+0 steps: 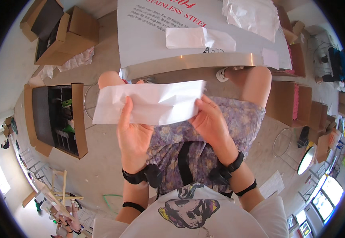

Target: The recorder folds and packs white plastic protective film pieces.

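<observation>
A long white paper-like sheet or flat sleeve (160, 101), creased and shiny, is stretched between my hands above my lap. My left hand (135, 129) grips its left part, thumb on the face turned to me and fingers behind. At the right end, my right hand (210, 119) pinches its lower corner between thumb and fingers. On the steel-edged table (148, 51) before me lies a similar folded white piece (198, 39). A heap of crumpled white sheets (253, 18) rests at the table's far right.
An opened cardboard box (81, 119) with dark dividers stands on the floor to my left. Another open box (81, 29) is farther off at left. More boxes (285, 105) stand at right, near a round wire stool frame (282, 142). The table's metal edge (216, 60) curves above my knees.
</observation>
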{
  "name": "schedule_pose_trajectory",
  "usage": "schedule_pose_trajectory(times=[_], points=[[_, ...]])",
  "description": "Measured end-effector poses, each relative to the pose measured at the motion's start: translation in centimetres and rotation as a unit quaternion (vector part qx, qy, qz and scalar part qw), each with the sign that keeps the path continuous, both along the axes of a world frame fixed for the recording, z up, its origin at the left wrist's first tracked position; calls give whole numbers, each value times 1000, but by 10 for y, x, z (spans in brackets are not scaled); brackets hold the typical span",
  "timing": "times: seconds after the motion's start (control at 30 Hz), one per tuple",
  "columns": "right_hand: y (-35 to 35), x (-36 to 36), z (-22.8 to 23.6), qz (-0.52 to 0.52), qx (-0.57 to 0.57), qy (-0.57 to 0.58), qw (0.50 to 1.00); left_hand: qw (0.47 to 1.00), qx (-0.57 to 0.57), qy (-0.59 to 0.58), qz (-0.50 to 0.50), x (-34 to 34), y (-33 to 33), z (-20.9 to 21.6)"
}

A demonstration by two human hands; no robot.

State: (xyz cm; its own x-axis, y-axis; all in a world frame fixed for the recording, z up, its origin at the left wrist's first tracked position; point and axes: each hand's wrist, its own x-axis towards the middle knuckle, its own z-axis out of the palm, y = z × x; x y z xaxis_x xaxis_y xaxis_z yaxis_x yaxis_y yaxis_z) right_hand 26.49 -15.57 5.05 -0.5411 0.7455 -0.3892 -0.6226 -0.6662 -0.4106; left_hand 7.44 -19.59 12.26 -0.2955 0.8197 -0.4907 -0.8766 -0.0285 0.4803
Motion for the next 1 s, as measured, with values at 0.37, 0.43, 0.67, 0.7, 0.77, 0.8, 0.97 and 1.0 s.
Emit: schedule_pose_trajectory(times=[0.37,0.43,0.67,0.7,0.77,0.8,0.97,1.0], points=[[13,-2,65,-88,183,-325,924,705,48,685,-177,21,-19,8],[9,-5,68,-100,194,-279,935,670,100,721,-145,37,-5,10],[0,-4,90,-66,205,-199,956,800,129,578,-90,53,2,1],[-1,-2,89,-60,242,-209,946,800,130,578,-90,53,1,3],[-4,-2,89,-54,278,-216,934,892,85,430,-108,53,-1,9],[-5,-3,90,-50,320,-272,906,904,118,401,-92,53,0,7],[-9,-8,89,-92,392,-375,835,979,59,184,-62,51,-9,-1],[-9,-8,88,-92,391,-375,836,980,61,181,-62,52,-9,0]])
